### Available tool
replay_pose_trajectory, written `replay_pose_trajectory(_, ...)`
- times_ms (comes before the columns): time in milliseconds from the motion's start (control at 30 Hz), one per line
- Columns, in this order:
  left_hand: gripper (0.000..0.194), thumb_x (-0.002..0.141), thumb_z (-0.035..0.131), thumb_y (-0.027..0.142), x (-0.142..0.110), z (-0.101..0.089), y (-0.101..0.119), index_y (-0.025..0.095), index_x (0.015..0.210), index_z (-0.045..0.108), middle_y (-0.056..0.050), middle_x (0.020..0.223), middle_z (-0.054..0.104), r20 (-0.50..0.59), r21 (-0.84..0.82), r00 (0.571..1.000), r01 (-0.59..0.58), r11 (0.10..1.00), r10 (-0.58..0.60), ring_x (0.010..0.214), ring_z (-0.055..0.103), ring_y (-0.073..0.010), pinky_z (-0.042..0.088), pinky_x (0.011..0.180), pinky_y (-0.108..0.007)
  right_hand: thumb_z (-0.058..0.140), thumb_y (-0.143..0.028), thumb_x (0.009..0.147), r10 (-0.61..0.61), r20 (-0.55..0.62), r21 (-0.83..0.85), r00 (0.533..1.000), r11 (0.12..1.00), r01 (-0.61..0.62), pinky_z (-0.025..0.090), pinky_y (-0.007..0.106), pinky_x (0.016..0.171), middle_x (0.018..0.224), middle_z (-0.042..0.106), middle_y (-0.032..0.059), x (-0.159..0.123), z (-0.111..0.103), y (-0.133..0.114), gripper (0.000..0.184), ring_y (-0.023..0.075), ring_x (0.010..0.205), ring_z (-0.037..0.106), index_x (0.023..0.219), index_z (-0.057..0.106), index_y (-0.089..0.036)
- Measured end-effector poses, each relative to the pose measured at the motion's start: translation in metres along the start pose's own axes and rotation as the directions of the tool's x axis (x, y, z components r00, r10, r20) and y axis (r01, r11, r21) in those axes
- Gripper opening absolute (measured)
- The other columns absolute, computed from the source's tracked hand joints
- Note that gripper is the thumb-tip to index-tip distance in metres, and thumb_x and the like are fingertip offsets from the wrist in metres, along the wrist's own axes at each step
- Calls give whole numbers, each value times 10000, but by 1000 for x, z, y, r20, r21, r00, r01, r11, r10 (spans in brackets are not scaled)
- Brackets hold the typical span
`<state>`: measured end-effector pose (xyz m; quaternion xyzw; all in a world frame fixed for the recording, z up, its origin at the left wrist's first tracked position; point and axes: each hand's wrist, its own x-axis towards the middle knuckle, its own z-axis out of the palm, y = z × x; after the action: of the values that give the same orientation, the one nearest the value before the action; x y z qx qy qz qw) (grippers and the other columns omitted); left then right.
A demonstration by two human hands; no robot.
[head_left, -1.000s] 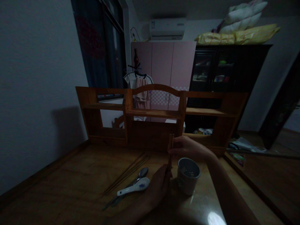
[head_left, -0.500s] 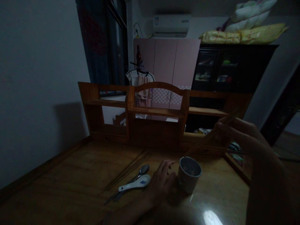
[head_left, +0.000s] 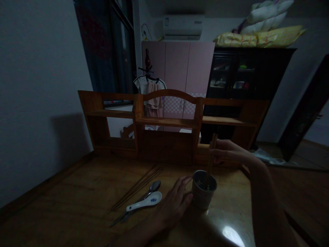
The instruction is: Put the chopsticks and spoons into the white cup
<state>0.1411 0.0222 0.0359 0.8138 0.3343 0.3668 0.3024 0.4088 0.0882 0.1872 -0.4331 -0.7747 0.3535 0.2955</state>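
A grey holder cup with small holes [head_left: 202, 200] stands upright on the wooden table. My right hand [head_left: 226, 151] pinches a pair of wooden chopsticks [head_left: 210, 164] near their upper ends, and their lower ends are inside the cup. At the cup's left side lies my left hand [head_left: 176, 200], fingers stretched out and holding nothing; its fingertips are at the cup wall, but I cannot tell if they touch. Left of that hand is a white spoon with a blue pattern [head_left: 145, 201]. Beside it rest metal spoons [head_left: 155, 186] and several loose chopsticks [head_left: 137, 188].
A wooden shelf unit [head_left: 167, 121] runs along the table's back edge. The white wall [head_left: 43, 103] borders the left side. Light glares on the tabletop [head_left: 232, 236] at the front right. Beyond are a pink wardrobe [head_left: 176, 68] and a dark cabinet [head_left: 246, 75].
My right hand has moved left, bringing the chopsticks from slanting beside the cup to nearly upright inside it. My left hand stays beside the cup. The view has shifted slightly.
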Motion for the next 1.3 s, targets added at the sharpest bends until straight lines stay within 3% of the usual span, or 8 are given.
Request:
replay_pose_trajectory(233,509,985,348,316,1,1,0,279,1484,252,-45,1549,266,47,9,998,-33,999,33,1397,298,-219,278,1171,-447,671,-451,817,82,182,65,980,993,-96,557,298,641,826,687,49,12,18,2,373,183,703,685,1002,580,-140)
replay_pose_trajectory(367,509,989,342,309,1,2,-2,287,1487,238,-31,1559,246,59,18,998,-29,999,27,1411,272,-206,268,1179,-437,700,-435,788,65,250,130,966,986,-100,562,316,682,835,683,40,20,24,7,384,176,710,684,999,583,-136)
replay_pose_trajectory(567,516,990,360,292,0,2,-3,313,1486,217,-2,1563,230,77,48,996,-49,998,45,1422,241,-174,242,1194,-396,728,-416,760,106,272,164,956,974,-154,566,316,686,853,686,48,28,26,26,386,162,694,678,980,605,-123)
replay_pose_trajectory(767,518,984,382,283,1,1,-2,363,1472,230,18,1572,189,105,78,992,-79,994,71,1415,261,-192,293,1169,-412,733,-395,769,108,307,199,946,964,-175,570,317,689,825,690,59,30,25,34,367,162,680,682,955,600,-108)
replay_pose_trajectory(933,526,981,395,299,1,1,-3,360,1474,224,17,1569,202,121,89,990,-78,993,67,1421,246,-194,282,1175,-416,715,-381,799,95,315,176,944,972,-157,570,309,690,826,690,62,34,24,44,323,164,702,682,939,608,-110)
replay_pose_trajectory(1300,562,978,404,292,1,4,-5,358,1486,174,17,1576,176,111,75,993,-53,996,45,1424,238,-184,276,1181,-400,725,-454,775,80,300,99,951,988,-115,560,299,684,872,688,66,36,22,56,408,175,728,668,985,654,-112)
